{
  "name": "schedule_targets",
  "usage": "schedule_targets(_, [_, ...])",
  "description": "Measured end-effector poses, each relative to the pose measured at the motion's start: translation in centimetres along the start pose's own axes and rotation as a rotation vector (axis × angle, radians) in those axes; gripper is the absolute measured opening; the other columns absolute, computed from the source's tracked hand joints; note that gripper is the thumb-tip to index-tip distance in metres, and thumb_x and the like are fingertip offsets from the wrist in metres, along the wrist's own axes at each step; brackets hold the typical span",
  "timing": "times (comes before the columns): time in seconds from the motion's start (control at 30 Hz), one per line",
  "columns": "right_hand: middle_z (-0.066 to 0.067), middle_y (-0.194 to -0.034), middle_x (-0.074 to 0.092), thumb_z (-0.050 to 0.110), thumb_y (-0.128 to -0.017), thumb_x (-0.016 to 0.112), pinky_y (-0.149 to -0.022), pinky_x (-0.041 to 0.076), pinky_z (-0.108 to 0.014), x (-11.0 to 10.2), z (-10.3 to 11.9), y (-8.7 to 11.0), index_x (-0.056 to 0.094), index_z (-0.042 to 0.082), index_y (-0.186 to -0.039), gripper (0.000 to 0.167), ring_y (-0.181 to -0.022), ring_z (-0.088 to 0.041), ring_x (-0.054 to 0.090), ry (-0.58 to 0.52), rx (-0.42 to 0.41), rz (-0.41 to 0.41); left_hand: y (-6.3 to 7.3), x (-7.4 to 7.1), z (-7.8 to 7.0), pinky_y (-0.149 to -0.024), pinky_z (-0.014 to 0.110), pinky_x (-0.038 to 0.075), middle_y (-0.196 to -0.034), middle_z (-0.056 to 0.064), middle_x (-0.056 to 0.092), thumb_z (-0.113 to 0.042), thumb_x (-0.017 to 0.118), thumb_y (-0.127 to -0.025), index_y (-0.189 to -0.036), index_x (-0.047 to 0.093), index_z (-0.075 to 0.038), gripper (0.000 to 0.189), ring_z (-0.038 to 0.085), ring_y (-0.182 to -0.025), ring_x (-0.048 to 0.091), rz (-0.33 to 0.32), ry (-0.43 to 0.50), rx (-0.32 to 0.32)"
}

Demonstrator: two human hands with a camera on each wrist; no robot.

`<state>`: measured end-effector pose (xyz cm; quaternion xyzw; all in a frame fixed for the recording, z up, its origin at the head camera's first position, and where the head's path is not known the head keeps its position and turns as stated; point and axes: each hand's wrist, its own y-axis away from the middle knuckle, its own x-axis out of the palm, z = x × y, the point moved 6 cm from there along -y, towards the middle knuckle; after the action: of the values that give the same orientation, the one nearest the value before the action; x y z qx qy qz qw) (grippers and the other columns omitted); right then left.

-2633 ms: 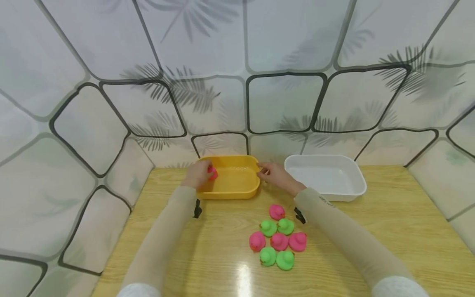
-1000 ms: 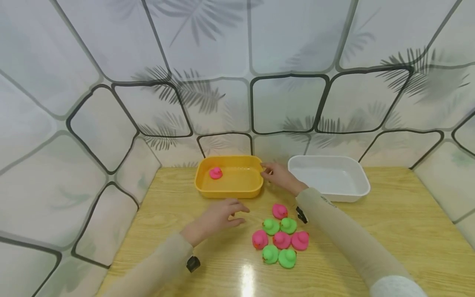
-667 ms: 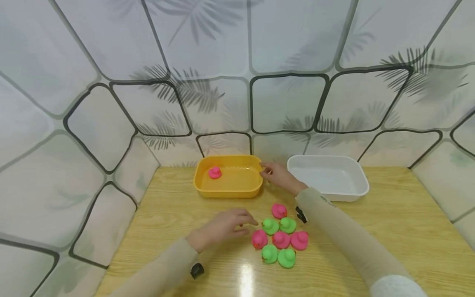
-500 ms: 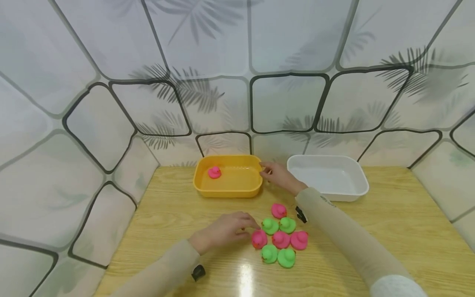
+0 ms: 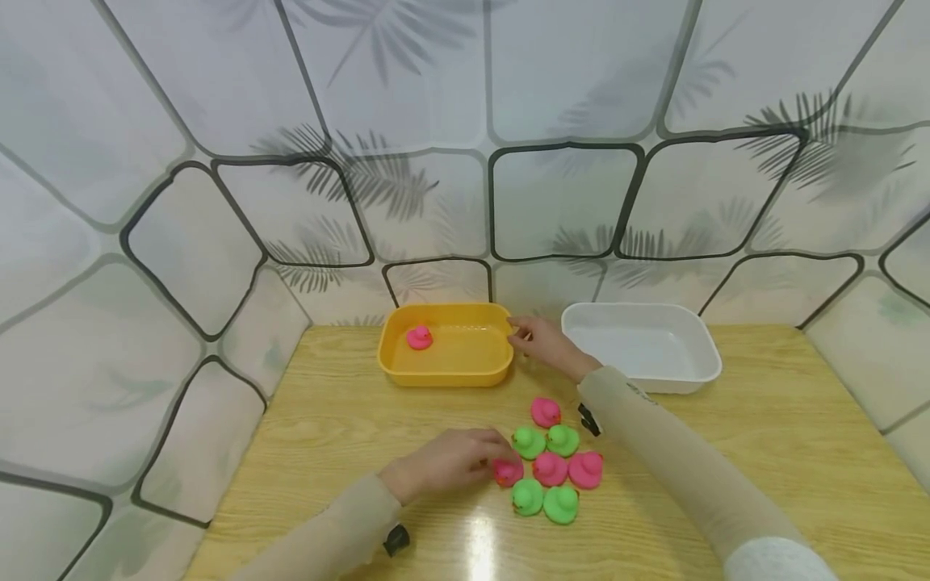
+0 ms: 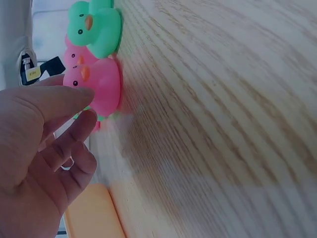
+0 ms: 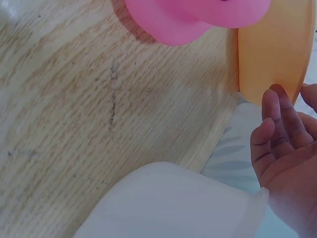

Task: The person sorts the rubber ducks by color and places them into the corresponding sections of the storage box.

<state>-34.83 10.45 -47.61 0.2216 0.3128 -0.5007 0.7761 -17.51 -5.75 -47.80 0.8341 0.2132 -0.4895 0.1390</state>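
My left hand point(image 5: 454, 464) is over a pink rubber duck point(image 6: 106, 87) at the left side of a cluster on the table. In the left wrist view the thumb lies across the duck's front and the index finger passes behind it; the other fingers curl loosely. My right hand point(image 5: 546, 343) holds the right rim of the yellow tray point(image 5: 446, 379), thumb at the rim and fingertips against the outer wall point(image 7: 270, 54). Inside that tray, toward its left end, sits one pink duck point(image 5: 419, 337).
A white tray point(image 5: 676, 383) stands right of the yellow one, behind the right forearm. Around the left hand are green ducks point(image 5: 528, 498) and pink ducks point(image 5: 585, 470), close together on the wooden table point(image 5: 349, 420). A patterned backdrop point(image 5: 559, 202) rises behind the trays.
The left hand left the pink duck in the yellow tray, came back toward the cluster, and moved right until its fingers were over another pink duck. The right hand stayed at the tray's rim.
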Motion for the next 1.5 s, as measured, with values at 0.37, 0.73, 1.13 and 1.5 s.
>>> schedule_targets(0.37, [-0.017, -0.106, 0.072, 0.016, -0.105, 0.061, -0.073, 0.055, -0.031, 0.0, 0.2, 0.1, 0.050, -0.005, -0.150, 0.050, -0.079, -0.021, 0.065, -0.006, -0.013, -0.003, 0.0, 0.4, -0.2, -0.104, 0.019, 0.047, -0.130, -0.005, 0.067, -0.006, 0.065, -0.102, -0.132, 0.072, -0.021, 0.034, 0.006, -0.121, 0.062, 0.012, -0.048, 0.021])
schedule_targets(0.73, [-0.017, -0.107, 0.072, 0.017, -0.106, 0.060, -0.070, 0.053, -0.029, 0.0, 0.4, 0.2, 0.049, -0.006, -0.150, 0.051, -0.078, -0.022, 0.066, -0.005, -0.012, -0.001, 0.6, -0.1, 0.1, -0.091, 0.014, 0.050, -0.119, -0.007, 0.067, -0.021, 0.069, -0.102, -0.127, 0.074, -0.024, 0.025, 0.001, -0.101, 0.062, -0.003, -0.063, -0.025])
schedule_targets(1.13, [-0.016, -0.106, 0.072, 0.017, -0.105, 0.060, -0.071, 0.053, -0.030, 0.1, 0.1, 0.0, 0.051, -0.005, -0.149, 0.050, -0.077, -0.019, 0.064, -0.002, -0.014, -0.007, 1.9, -1.5, 0.8, -0.086, 0.017, 0.051, -0.117, -0.005, 0.067, -0.028, 0.071, -0.101, -0.127, 0.074, -0.021, 0.027, 0.004, -0.095, 0.062, -0.055, -0.061, -0.052])
schedule_targets(1.5, [-0.015, -0.106, 0.072, 0.019, -0.106, 0.060, -0.071, 0.053, -0.031, 0.2, -0.2, -0.2, 0.051, -0.005, -0.150, 0.050, -0.076, -0.017, 0.063, 0.017, -0.020, -0.010, 3.0, -6.5, 1.5, -0.075, 0.018, 0.052, -0.110, 0.000, 0.069, -0.022, 0.076, -0.097, -0.123, 0.074, -0.011, 0.029, 0.012, -0.083, 0.063, -0.162, -0.140, -0.054])
